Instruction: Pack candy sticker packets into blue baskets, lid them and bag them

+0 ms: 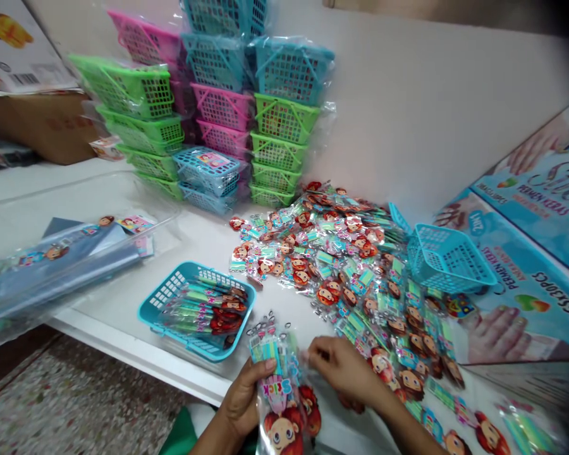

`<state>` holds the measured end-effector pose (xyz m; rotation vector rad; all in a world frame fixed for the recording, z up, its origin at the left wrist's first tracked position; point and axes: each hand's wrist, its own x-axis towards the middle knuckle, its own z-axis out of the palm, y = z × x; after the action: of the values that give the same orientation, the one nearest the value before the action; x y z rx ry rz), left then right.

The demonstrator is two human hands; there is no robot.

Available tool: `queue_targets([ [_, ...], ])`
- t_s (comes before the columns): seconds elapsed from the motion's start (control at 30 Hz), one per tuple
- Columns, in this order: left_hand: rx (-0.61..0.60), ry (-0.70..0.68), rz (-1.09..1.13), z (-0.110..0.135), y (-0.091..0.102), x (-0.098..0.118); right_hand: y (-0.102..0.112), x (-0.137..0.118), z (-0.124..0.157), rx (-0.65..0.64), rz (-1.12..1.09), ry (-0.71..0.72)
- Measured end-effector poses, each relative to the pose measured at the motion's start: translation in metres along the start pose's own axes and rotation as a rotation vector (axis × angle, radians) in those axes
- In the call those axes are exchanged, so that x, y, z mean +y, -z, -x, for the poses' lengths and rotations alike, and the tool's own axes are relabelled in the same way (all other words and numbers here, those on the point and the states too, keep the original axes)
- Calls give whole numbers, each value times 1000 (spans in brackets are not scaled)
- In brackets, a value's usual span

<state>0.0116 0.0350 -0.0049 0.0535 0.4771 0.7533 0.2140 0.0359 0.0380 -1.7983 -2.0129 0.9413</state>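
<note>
My left hand (241, 399) is closed around a bunch of candy stick packets (281, 423), its thumb across the front. The packets are clear, with green sticks inside and a red-haired cartoon head printed at the lower end. Just right of the bunch is my right hand (344, 368), fingers curled in a pinch; whatever is in it, if anything, cannot be made out. Beyond my left hand stands a blue plastic basket (165, 292) with several more packets (207, 311) lying in it. A large heap of loose packets (332, 253) spreads over the white table (203, 243).
Wrapped green baskets (284, 117), pink baskets (222, 107) and blue baskets (291, 69) are stacked against the wall. Another blue basket (455, 256) sits at the right, by printed cartons (526, 272). A clear plastic bag (90, 253) lies at left.
</note>
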Motion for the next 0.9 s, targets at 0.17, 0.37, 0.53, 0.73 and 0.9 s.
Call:
queue_targets([
  [0.17, 5, 5, -52, 2, 0, 0, 35, 23, -69, 382, 287, -207],
  [0.37, 23, 14, -100, 4, 2, 0, 50, 50, -101, 516, 74, -221],
  [0.53, 60, 34, -122, -1, 5, 2, 63, 59, -71, 708, -317, -192],
  [0.73, 49, 68, -138, -4, -3, -1, 64, 33, -43, 695, -961, -151],
  [0.9, 81, 53, -147, -4, -4, -3, 57, 8, -26, 615, -1238, -122],
])
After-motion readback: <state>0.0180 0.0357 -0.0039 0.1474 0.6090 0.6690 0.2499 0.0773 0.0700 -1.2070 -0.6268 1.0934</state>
